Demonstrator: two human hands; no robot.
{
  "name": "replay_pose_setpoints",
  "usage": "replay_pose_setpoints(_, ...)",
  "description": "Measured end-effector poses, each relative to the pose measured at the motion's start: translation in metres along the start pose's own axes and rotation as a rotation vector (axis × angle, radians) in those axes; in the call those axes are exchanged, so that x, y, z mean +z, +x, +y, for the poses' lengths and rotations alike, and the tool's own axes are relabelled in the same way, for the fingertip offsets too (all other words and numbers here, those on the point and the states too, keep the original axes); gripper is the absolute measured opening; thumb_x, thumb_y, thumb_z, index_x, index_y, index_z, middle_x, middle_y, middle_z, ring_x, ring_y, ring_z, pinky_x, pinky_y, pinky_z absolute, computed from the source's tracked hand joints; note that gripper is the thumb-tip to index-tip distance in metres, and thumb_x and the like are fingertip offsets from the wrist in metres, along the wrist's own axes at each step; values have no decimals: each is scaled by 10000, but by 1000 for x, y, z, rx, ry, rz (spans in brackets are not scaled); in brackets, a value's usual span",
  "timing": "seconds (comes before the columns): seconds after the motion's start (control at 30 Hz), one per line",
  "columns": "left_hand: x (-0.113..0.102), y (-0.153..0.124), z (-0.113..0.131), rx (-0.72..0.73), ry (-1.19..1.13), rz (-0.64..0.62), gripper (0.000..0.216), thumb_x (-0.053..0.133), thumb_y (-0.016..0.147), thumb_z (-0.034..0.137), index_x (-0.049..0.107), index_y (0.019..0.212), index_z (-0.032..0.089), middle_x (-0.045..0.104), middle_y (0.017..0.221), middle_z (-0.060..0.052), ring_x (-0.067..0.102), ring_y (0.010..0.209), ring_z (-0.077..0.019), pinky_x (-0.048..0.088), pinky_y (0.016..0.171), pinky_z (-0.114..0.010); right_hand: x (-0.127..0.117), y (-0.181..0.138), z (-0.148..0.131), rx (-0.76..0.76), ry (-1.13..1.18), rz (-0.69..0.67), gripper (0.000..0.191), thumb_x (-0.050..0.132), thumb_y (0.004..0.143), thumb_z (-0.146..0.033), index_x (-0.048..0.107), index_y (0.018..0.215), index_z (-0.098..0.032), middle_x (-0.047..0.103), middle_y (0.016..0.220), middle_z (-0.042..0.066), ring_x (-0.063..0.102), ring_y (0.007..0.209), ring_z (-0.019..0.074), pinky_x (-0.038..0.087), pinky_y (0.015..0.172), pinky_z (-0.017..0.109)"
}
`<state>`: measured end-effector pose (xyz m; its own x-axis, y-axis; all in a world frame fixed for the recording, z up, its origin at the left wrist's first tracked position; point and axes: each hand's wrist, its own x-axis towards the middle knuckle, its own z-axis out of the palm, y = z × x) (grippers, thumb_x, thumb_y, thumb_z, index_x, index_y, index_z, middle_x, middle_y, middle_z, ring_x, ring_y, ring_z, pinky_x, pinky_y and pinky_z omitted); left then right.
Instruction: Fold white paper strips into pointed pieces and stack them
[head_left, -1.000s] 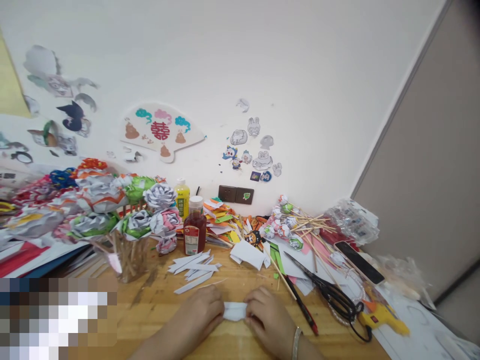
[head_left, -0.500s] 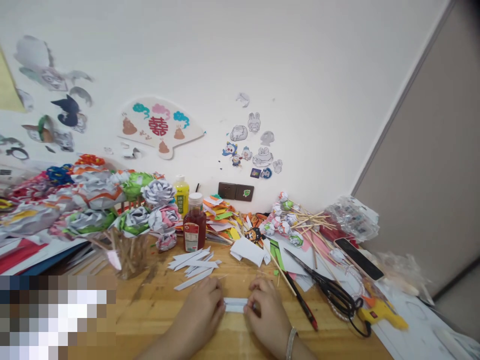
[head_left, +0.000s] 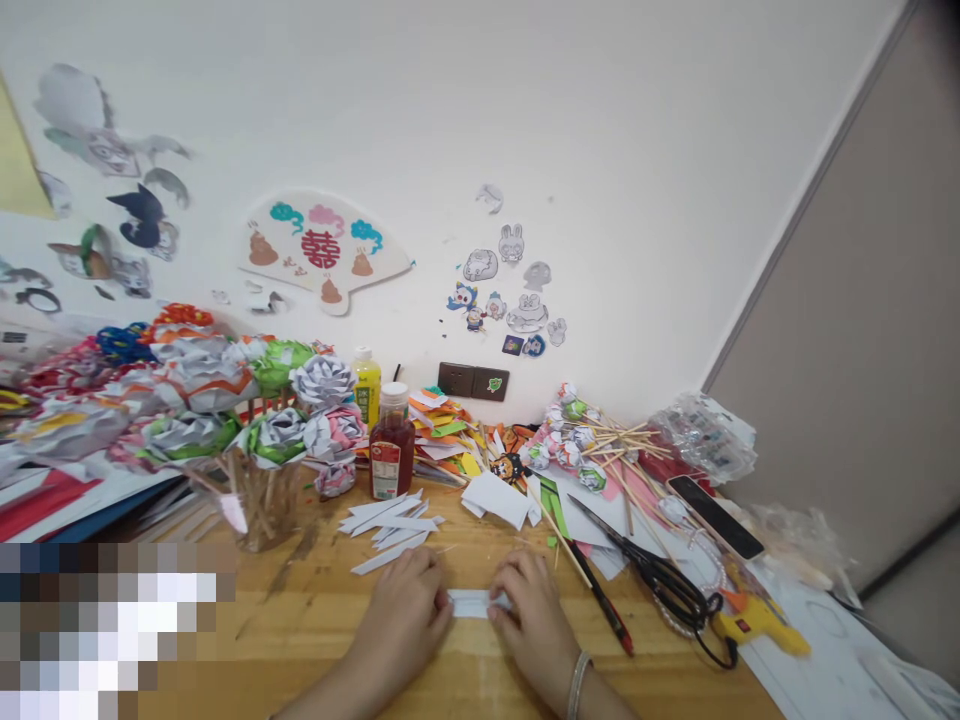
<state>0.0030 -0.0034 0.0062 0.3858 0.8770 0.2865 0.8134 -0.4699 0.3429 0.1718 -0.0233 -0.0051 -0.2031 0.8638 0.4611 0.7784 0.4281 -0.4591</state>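
Observation:
A small folded strip of white paper lies flat near the front of the wooden table. My left hand grips its left end with curled fingers, the thumb along the near side. At the other end, my right hand, with a bracelet at the wrist, closes its fingers on the paper. Only the middle stretch of the strip shows, with a crease along it. Just beyond my left hand is a loose pile of folded white paper strips. A stack of white paper pieces lies past my right hand.
Black scissors, a dark pen and a yellow glue gun lie at right, near a phone. Paper flowers stand in a clear container at left. A red bottle stands behind the strips.
Both hands stay at the paper strip's ends. My right hand's fingers have shifted slightly over the paper. The whole view has moved a little.

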Motion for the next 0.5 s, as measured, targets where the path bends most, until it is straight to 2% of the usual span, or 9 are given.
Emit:
replay_pose_setpoints(0.1, 2, 0, -1, -22, -3, 1, 85, 442, 684, 167, 516, 645, 178, 505, 813, -27, 442, 813, -177, 310, 708, -282, 3, 0, -3, -148, -68, -75, 127, 548, 729, -174, 595, 805, -264, 514, 902, 21, 442, 840, 177, 361, 706, 298)
replay_pose_setpoints(0.23, 3, 0, -4, -50, -25, -12, 53, 478, 666, 193, 521, 635, 188, 508, 805, -14, 438, 820, -176, 301, 708, -271, 3, 1, 0, -261, -151, -79, 138, 489, 776, -318, 611, 842, -313, 536, 970, 7, 439, 857, 174, 354, 731, 311)
replay_pose_setpoints(0.33, 4, 0, -5, -64, -35, -7, 47, 485, 655, 186, 525, 631, 191, 509, 814, -12, 435, 826, -177, 295, 712, -271, -9, 2, 5, -331, -177, -183, 206, 424, 816, -292, 579, 924, -374, 514, 1056, -3, 422, 915, 177, 341, 763, 335)
replay_pose_setpoints(0.5, 2, 0, -5, -76, -50, -24, 76, 475, 665, 191, 531, 615, 192, 511, 795, -8, 438, 819, -174, 290, 704, -267, -37, 3, 12, -320, -171, -376, 286, 413, 812, -213, 543, 989, -395, 465, 1166, -24, 392, 1003, 186, 323, 821, 356)
